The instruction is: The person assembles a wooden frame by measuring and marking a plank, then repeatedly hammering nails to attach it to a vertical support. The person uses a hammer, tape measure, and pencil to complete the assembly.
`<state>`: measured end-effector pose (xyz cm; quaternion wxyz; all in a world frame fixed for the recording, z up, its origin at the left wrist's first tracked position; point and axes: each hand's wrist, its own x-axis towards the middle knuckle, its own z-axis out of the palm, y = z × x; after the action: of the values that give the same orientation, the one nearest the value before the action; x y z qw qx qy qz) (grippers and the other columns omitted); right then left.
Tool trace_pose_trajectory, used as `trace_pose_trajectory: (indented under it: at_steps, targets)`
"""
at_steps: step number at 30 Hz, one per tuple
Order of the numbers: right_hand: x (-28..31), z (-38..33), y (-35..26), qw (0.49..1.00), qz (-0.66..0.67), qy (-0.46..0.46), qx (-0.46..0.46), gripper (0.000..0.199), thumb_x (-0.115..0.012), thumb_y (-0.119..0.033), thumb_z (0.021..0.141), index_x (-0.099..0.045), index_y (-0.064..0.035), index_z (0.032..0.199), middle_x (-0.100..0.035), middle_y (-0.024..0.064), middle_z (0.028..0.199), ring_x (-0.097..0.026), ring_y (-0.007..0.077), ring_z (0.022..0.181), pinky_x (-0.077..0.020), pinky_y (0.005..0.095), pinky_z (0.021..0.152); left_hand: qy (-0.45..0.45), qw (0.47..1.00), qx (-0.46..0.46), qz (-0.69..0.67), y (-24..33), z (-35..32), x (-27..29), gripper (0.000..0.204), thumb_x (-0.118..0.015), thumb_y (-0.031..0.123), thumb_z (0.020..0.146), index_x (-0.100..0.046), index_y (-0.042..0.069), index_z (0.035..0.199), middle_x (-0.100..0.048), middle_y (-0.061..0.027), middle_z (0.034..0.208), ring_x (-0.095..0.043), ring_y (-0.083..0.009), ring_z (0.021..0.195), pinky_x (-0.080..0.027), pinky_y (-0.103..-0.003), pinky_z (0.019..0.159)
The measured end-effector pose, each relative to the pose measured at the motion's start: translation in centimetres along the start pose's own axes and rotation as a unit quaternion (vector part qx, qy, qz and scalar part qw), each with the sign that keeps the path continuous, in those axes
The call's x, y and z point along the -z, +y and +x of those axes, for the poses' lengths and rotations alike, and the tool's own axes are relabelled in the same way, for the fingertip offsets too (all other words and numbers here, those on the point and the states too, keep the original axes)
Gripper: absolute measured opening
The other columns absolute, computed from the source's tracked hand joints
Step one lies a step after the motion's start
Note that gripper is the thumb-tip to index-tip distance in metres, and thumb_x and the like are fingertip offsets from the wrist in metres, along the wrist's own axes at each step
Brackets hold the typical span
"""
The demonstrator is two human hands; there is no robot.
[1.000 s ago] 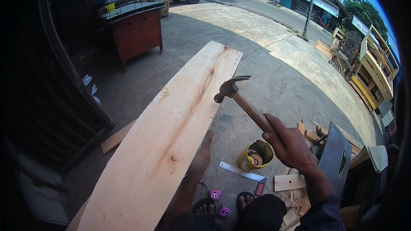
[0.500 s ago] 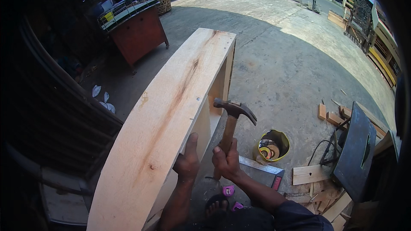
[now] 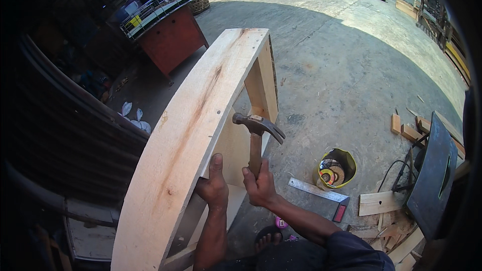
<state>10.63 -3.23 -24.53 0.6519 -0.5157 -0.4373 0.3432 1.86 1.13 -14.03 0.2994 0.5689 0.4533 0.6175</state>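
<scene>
A long, pale wooden frame [image 3: 188, 138] stands on edge before me, its broad top board streaked with brown grain and a knot. My left hand [image 3: 214, 188] is closed at the board's right edge, thumb pointing up and fingers partly hidden beneath the board. In my right hand [image 3: 261, 185] is a claw hammer [image 3: 255, 140], gripped by its wooden handle. The hammer's head is upright beside the frame's open side, its face toward the board edge and its claw to the right. A small dark nail head [image 3: 218, 112] shows on the board near that edge.
Right of the frame are a yellow-rimmed bucket [image 3: 351, 155] with discs inside, a try square [image 3: 316, 190] and a pink tape measure [image 3: 281, 222]. Wood offcuts [image 3: 376, 203] and a dark metal panel [image 3: 432, 170] lie farther right. A red-brown cabinet [image 3: 173, 42] stands at far left.
My view has shifted, and more of the frame's inner side shows. Both hands keep nearly the same place beside the board, with the hammer still in the right one.
</scene>
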Motion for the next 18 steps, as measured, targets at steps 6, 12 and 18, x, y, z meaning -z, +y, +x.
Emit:
trace_pose_trajectory:
  at_steps: [6,12,18]
  targets:
    - [0.5,-1.2,0.2,0.998,0.018,0.045,0.042,0.030,-0.061,-0.021,0.104,-0.043,0.0001,0.115,-0.061,0.0090,0.070,-0.065,0.0209,0.060,-0.0488,0.0364,0.055,0.017,1.000,0.019,0.000,-0.3,0.5,0.4,0.071,-0.082,0.021,0.093,-0.043,-0.007,0.146,-0.054,-0.0214,0.140,-0.054,-0.0307,0.127,-0.040,-0.044,0.112]
    - [0.6,-0.7,0.0,0.996,-0.067,0.022,0.050,0.028,-0.061,-0.019,0.104,-0.041,-0.0023,0.115,-0.060,0.0074,0.070,-0.061,0.0148,0.059,-0.0458,0.0357,0.052,0.017,1.000,0.006,0.024,-0.1,0.5,0.2,0.068,-0.082,0.019,0.092,-0.046,-0.008,0.143,-0.056,-0.0206,0.138,-0.056,-0.0299,0.125,-0.043,-0.042,0.110]
    - [1.1,-1.3,-0.4,0.997,0.036,0.054,0.041,0.031,-0.063,-0.019,0.103,-0.041,-0.0008,0.115,-0.062,0.0114,0.072,-0.064,0.0201,0.060,-0.0484,0.0385,0.054,0.011,1.000,0.004,0.007,-0.3,0.4,0.1,0.067,-0.081,0.018,0.093,-0.045,-0.008,0.143,-0.055,-0.0210,0.138,-0.056,-0.0301,0.125,-0.044,-0.042,0.110]
